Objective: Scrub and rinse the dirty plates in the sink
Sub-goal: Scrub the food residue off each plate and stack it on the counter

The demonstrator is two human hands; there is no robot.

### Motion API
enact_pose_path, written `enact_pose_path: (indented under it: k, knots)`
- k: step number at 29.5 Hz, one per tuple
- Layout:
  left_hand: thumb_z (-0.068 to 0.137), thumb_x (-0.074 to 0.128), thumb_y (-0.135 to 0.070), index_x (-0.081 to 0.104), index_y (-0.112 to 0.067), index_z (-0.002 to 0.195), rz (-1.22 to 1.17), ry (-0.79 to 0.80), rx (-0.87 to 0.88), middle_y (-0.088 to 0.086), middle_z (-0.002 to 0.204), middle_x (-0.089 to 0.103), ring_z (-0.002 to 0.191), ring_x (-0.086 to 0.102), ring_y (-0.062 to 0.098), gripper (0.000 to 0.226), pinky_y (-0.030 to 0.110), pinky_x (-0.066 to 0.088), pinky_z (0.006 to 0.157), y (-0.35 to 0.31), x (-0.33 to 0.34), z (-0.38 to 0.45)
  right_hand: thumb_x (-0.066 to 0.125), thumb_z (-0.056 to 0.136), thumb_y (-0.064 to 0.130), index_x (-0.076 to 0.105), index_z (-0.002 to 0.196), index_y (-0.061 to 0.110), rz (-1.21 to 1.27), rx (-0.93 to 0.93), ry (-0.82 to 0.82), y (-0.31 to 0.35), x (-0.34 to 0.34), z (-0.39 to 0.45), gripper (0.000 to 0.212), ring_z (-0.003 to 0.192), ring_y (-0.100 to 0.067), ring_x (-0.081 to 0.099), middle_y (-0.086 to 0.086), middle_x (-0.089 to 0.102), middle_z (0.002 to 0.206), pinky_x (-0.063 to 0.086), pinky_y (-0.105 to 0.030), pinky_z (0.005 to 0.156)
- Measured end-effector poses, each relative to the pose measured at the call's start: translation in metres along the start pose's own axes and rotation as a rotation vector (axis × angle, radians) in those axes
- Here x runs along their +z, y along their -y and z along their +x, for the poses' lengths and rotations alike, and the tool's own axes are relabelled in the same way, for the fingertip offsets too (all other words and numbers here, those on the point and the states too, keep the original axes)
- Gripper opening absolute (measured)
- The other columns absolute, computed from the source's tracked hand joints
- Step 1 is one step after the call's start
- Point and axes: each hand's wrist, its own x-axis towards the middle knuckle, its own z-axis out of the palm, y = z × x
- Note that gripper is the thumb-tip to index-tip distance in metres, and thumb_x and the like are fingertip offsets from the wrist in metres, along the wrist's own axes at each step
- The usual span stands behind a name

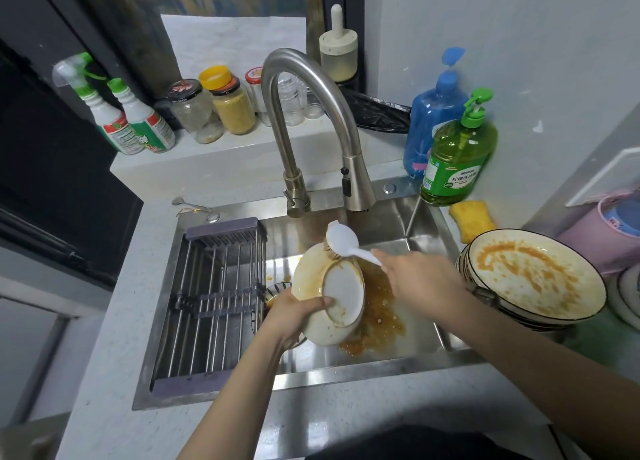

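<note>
- A grey slatted drying rack (211, 297) spans the left end of the stainless steel sink (426, 224); nothing stands on it that I can see.
- The left hand (294, 316) grips a cream round plate (329, 293) smeared with orange sauce, tilted underside up over the middle of the sink.
- The right hand (420, 281) holds a white plastic dish brush (343, 240) by the handle, bristles on the plate's far rim. Scrubbing looks under way; rinsing under the curved steel tap (311, 113) should follow.
- A stack of sauce-stained plates (535, 274) waits at the sink's right edge.
</note>
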Motion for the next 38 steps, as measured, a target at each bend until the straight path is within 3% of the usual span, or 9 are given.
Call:
enact_pose_path:
  k: [4, 8, 12, 16, 20, 23, 31, 35, 38]
  knots:
    - [0.051, 0.079, -0.008, 0.067, -0.004, 0.098, 0.015, -0.043, 0.042, 0.011, 0.092, 0.073, 0.091, 0.066, 0.03, 0.049, 0.043, 0.054, 0.085, -0.004, -0.001, 0.0, 0.033, 0.1, 0.022, 0.019, 0.147, 0.04, -0.021, -0.173, -0.019, 0.028, -0.007, -0.017, 0.052, 0.048, -0.012, 0.032, 0.006, 0.032, 0.064, 0.022, -0.027, 0.043]
    - [0.064, 0.076, -0.004, 0.067, -0.006, 0.091, 0.047, -0.089, 0.064, 0.005, 0.076, 0.071, 0.073, 0.064, 0.026, 0.029, 0.03, 0.05, 0.055, -0.008, -0.001, -0.003, 0.033, 0.1, 0.018, 0.03, 0.142, 0.043, 0.02, 0.001, 0.027, 0.004, -0.009, 0.002, 0.049, 0.056, -0.016, 0.046, 0.005, 0.044, 0.065, 0.04, -0.027, 0.052]
    - [0.057, 0.078, -0.019, 0.068, -0.006, 0.093, 0.06, -0.134, 0.054, 0.012, 0.088, 0.073, 0.089, 0.067, 0.033, 0.04, 0.045, 0.056, 0.077, -0.013, -0.006, -0.004, 0.033, 0.101, 0.02, 0.005, 0.127, 0.061, 0.125, -0.107, 0.01, 0.019, -0.011, -0.008, 0.056, 0.06, -0.019, 0.057, 0.002, 0.06, 0.073, 0.041, -0.028, 0.052]
    - [0.043, 0.081, -0.035, 0.07, -0.005, 0.095, 0.16, -0.1, 0.077, 0.014, 0.094, 0.074, 0.096, 0.067, 0.036, 0.061, 0.053, 0.053, 0.09, -0.016, -0.01, -0.004, 0.03, 0.102, 0.03, 0.041, 0.136, 0.046, 0.222, -0.028, 0.045, 0.001, -0.017, 0.007, 0.04, 0.072, -0.018, 0.059, 0.005, 0.063, 0.085, 0.046, -0.03, 0.06]
    - [0.042, 0.079, -0.034, 0.07, -0.004, 0.092, 0.243, -0.084, 0.087, 0.016, 0.092, 0.073, 0.094, 0.067, 0.039, 0.059, 0.053, 0.052, 0.087, -0.014, -0.011, -0.004, 0.028, 0.102, 0.029, 0.046, 0.134, 0.044, 0.202, -0.009, 0.112, -0.004, -0.025, 0.018, 0.039, 0.083, -0.022, 0.06, 0.002, 0.065, 0.096, 0.046, -0.031, 0.066]
    - [0.04, 0.079, -0.033, 0.07, -0.005, 0.09, 0.218, -0.086, 0.096, 0.014, 0.089, 0.073, 0.091, 0.068, 0.036, 0.058, 0.05, 0.053, 0.086, -0.017, -0.012, -0.004, 0.029, 0.103, 0.03, 0.046, 0.134, 0.043, 0.216, -0.032, 0.103, -0.005, -0.026, 0.02, 0.038, 0.075, -0.019, 0.054, 0.007, 0.056, 0.078, 0.04, -0.029, 0.061]
    - [0.048, 0.077, -0.008, 0.066, 0.0, 0.095, -0.094, -0.086, 0.071, 0.013, 0.087, 0.073, 0.087, 0.068, 0.031, 0.05, 0.039, 0.056, 0.073, -0.026, -0.018, -0.005, 0.034, 0.101, 0.032, 0.051, 0.131, 0.043, 0.327, 0.018, 0.128, -0.018, -0.004, 0.019, 0.036, 0.069, -0.015, 0.059, 0.005, 0.066, 0.084, 0.04, -0.026, 0.052]
    - [0.061, 0.068, -0.002, 0.063, 0.001, 0.104, -0.306, -0.116, 0.029, 0.016, 0.095, 0.073, 0.088, 0.07, 0.031, 0.044, 0.042, 0.059, 0.069, -0.028, -0.023, -0.007, 0.039, 0.101, 0.031, 0.048, 0.137, 0.037, 0.424, 0.095, 0.237, -0.025, 0.002, 0.024, 0.038, 0.092, -0.02, 0.064, 0.0, 0.067, 0.109, 0.053, -0.031, 0.078]
    - [0.078, 0.065, 0.0, 0.061, 0.0, 0.108, -0.452, -0.149, -0.02, 0.018, 0.099, 0.071, 0.092, 0.068, 0.031, 0.031, 0.047, 0.059, 0.072, -0.028, -0.018, -0.005, 0.039, 0.1, 0.032, 0.051, 0.133, 0.041, 0.389, 0.07, 0.2, -0.026, 0.012, 0.013, 0.036, 0.073, -0.015, 0.062, 0.006, 0.066, 0.087, 0.046, -0.024, 0.056]
